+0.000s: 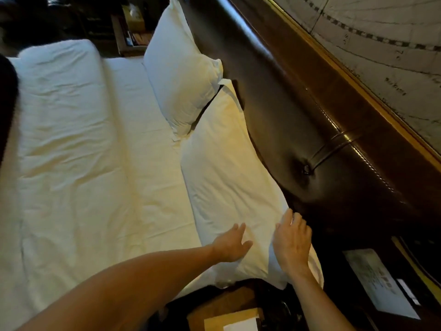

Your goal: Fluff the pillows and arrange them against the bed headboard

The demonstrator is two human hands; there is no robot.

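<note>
Two white pillows lie along the dark padded headboard (pixel 298 111). The near pillow (pixel 224 168) lies flat beside the headboard, its near end under my hands. My left hand (pixel 232 244) rests flat on that end with fingers spread. My right hand (pixel 292 242) hovers or presses at the pillow's corner next to the headboard, fingers apart, gripping nothing. The far pillow (pixel 179 75) leans more upright against the headboard, its lower corner overlapping the near pillow's far end.
A white sheet (pixel 143 139) covers the mattress, with a folded white duvet (pixel 64 139) lying further left. A dark bedside table (pixel 238 314) with papers sits below my arms. A control panel (pixel 379 283) is at the lower right. Another bedside table (pixel 128 32) stands at the far end.
</note>
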